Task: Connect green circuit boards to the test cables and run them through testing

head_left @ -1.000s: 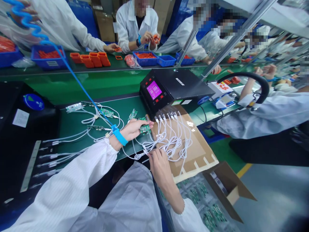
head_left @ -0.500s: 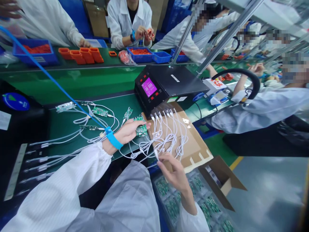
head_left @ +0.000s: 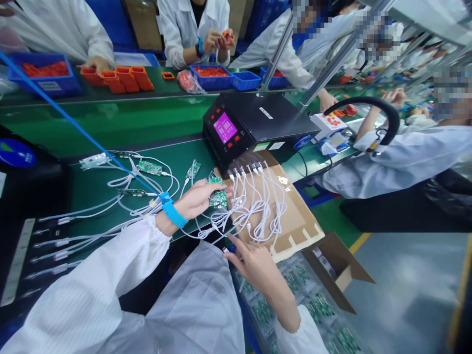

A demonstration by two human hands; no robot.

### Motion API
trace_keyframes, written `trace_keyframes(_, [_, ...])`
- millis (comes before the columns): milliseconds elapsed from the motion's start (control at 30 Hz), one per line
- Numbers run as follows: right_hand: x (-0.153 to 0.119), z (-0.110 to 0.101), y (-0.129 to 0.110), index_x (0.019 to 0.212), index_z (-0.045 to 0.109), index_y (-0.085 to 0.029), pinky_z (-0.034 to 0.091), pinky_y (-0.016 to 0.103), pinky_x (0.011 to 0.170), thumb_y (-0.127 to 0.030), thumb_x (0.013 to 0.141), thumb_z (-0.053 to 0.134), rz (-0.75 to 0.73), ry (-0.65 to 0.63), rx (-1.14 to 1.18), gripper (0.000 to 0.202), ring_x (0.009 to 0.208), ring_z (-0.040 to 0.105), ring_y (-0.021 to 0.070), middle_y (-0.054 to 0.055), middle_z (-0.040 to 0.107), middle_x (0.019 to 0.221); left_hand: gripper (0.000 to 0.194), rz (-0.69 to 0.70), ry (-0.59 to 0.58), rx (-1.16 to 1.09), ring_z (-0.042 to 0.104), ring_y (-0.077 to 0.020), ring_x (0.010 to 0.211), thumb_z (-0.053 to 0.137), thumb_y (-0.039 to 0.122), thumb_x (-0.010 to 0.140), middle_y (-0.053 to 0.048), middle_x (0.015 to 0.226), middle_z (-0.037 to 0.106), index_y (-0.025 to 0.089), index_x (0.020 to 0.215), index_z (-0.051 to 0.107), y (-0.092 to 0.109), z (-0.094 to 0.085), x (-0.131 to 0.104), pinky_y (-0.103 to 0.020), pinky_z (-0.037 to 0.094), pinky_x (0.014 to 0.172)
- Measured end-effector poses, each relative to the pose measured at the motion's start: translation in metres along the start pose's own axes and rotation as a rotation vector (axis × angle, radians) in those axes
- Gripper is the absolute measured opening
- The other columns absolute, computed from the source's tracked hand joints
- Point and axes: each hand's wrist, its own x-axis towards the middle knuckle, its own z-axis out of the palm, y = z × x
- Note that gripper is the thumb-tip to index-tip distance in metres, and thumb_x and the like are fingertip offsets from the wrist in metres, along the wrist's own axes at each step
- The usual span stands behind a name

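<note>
My left hand [head_left: 197, 199], with a blue wrist strap [head_left: 172, 210], is closed around green circuit boards [head_left: 218, 197] at the bench edge. Just beyond it lies another small circuit board [head_left: 193, 170] with a white cable plugged in. My right hand [head_left: 256, 263] is over the front edge, thumb and index finger apart, with no cable clearly between them. A small pale spot shows at the thumb tip; I cannot make out what it is. Bundled white cables [head_left: 254, 211] run from the black tester [head_left: 254, 128] across the cardboard [head_left: 295, 211], close to my right hand.
More wired circuit boards [head_left: 149, 167] lie on the green bench at left, beside a second black box [head_left: 29, 187]. Trays of circuit boards [head_left: 263, 314] sit below my right arm, next to an open carton [head_left: 342, 280]. Co-workers handle orange parts across the bench.
My right hand has let go of a white cable end and moved slightly left and down, its fingers spreading. My left hand still holds the circuit boards. The view has shifted slightly.
</note>
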Motion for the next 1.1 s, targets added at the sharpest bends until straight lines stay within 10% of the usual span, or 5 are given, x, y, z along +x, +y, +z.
trace_keyframes(300, [0.024,0.039,-0.01,0.107,0.062,-0.018,0.042,0.031,0.063,-0.004,0.096,0.061,-0.037,-0.068,-0.382,0.018,0.069,0.07,0.0168,0.003,0.074,0.083,0.018,0.025,0.012,-0.064,0.08,-0.0257,0.092,0.062,-0.007,0.089,-0.02,0.086,0.078,0.007,0.076,0.063,-0.003,-0.003,-0.002,-0.043,0.064,0.097])
trace_keyframes(700, [0.016,0.046,0.005,0.089,0.059,-0.019,0.038,0.032,0.053,0.004,0.094,0.052,-0.078,0.03,-0.424,0.025,0.066,0.062,0.0191,0.005,0.063,0.079,0.028,0.084,0.045,-0.161,0.078,-0.0168,0.084,0.065,-0.009,0.085,-0.007,0.088,0.077,0.013,0.101,0.062,-0.007,-0.005,-0.002,-0.036,0.062,0.094])
trace_keyframes(1000, [0.009,-0.014,0.03,0.102,0.063,-0.02,0.055,0.026,0.066,-0.026,0.106,0.051,-0.152,0.031,0.147,0.014,0.077,0.068,0.0137,0.012,0.066,0.12,0.019,0.031,0.089,-0.151,0.074,-0.0182,0.075,0.049,0.012,0.103,-0.009,0.076,0.071,0.012,0.087,0.061,-0.014,-0.005,0.004,-0.035,0.063,0.085])
trace_keyframes(1100, [0.007,-0.021,0.034,0.106,0.062,-0.021,0.055,0.024,0.064,-0.028,0.106,0.052,-0.039,0.087,0.399,0.012,0.071,0.068,0.0136,0.006,0.072,0.098,0.018,0.025,0.066,-0.186,0.073,-0.018,0.072,0.045,0.012,0.102,-0.008,0.078,0.071,0.014,0.092,0.059,-0.017,-0.002,0.004,-0.039,0.064,0.084])
